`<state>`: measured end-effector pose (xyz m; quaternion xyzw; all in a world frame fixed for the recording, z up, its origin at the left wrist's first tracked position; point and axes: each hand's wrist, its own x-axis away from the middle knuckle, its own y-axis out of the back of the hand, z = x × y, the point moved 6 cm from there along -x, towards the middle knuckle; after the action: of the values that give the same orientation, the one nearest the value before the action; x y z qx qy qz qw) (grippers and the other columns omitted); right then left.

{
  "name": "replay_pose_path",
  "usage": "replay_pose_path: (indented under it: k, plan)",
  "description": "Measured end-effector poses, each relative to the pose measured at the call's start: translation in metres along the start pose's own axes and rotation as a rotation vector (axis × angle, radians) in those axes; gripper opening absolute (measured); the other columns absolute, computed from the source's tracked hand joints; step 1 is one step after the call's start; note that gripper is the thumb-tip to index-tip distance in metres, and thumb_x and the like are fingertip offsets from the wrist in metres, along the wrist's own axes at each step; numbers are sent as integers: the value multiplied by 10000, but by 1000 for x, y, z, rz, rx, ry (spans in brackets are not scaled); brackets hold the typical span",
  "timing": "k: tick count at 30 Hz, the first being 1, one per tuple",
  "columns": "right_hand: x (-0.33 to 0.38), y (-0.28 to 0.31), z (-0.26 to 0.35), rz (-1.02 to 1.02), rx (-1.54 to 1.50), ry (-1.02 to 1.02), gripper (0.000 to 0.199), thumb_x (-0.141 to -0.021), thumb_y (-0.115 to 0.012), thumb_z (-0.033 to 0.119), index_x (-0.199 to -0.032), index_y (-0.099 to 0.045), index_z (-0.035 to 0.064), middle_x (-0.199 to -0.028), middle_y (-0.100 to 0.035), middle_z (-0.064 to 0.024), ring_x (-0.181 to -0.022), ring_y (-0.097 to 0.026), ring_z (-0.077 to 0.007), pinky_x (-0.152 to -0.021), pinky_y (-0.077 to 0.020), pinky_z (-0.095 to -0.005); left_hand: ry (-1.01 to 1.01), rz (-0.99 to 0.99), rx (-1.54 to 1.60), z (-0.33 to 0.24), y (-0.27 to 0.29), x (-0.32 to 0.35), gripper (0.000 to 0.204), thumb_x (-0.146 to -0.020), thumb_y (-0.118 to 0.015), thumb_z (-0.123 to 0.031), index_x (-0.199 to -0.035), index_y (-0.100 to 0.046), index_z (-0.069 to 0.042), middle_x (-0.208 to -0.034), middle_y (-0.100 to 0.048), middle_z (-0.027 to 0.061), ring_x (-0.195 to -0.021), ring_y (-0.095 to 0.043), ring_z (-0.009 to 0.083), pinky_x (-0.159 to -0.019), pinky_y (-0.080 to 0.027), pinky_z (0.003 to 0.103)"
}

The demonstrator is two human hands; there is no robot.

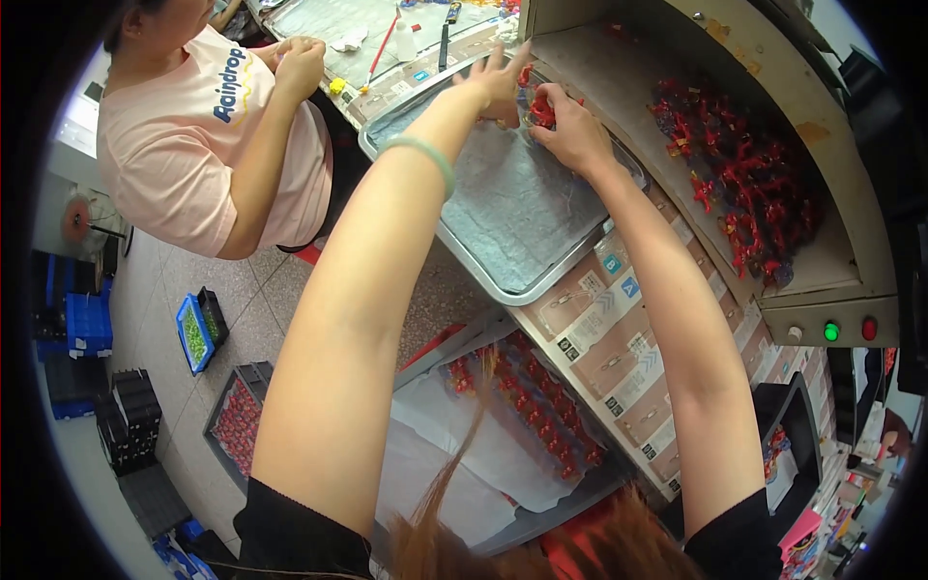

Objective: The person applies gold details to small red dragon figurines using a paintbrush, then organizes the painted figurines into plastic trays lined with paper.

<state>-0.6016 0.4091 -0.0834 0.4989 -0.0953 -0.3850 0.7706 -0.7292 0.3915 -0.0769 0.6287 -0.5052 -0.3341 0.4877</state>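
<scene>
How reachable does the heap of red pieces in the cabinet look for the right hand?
Probably yes: the cabinet is open-sided, leaving the heap exposed, though the right hand holds a red piece.

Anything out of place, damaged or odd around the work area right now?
Yes, mildly: the beige metal cabinet right of the grey rectangular tray has orange-brown patches, like rust or worn paint. Beyond the tray's far-left side lies a crumpled white scrap, looking like litter.

2 short sleeves (302,527) are black; 1 round bangle (436,159) is pale green.
</scene>
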Motion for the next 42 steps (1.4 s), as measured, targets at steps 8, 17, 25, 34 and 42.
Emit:
replay_pose_path:
  k: [8,17,25,34,42]
  plan:
    - [32,17,-4,-126,122,56,365,-772,-581,345,-1028,-451,119,-870,-627,-121,-774,-607,-332,-652,-477,-435,-228,30,-200,-8,-31,25,429,-769,-587,-314,-1173,-512,-190,-1170,-474,184,-1043,-499,361,-858,-438,401]
    - [28,20,-22,-346,-337,-78,182,-791,-601,234,-752,-584,57,-690,-607,-71,-607,-579,-163,-564,-458,-295,171,-389,710,6,-4,90,266,-782,-461,-150,-950,-662,-104,-630,-519,36,-589,-531,145,-524,-443,267]
    - [79,65,89,-27,-1879,-143,229,-847,-500,241,-652,-527,124,-488,-451,42,-335,-327,-51,-320,-246,-190,147,41,1864,-19,42,249,315,-804,-492,-117,-1118,-491,-86,-823,-528,49,-635,-505,161,-492,-412,262]
    - [422,-58,181,50,-1506,-1142,97,-842,-560,127,-865,-489,65,-680,-539,23,-499,-405,-7,-416,-289,-167,525,403,963,12,-119,486,260,-860,-494,-176,-1039,-573,-6,-864,-559,9,-727,-500,73,-621,-411,227]
    - [539,-169,125,-99,-917,-1018,145,-822,-575,129,-867,-487,22,-727,-576,-29,-663,-542,-78,-595,-430,-217,121,174,450,14,-237,507,229,-778,-561,-188,-986,-623,-116,-1028,-541,152,-981,-502,316,-807,-429,406]
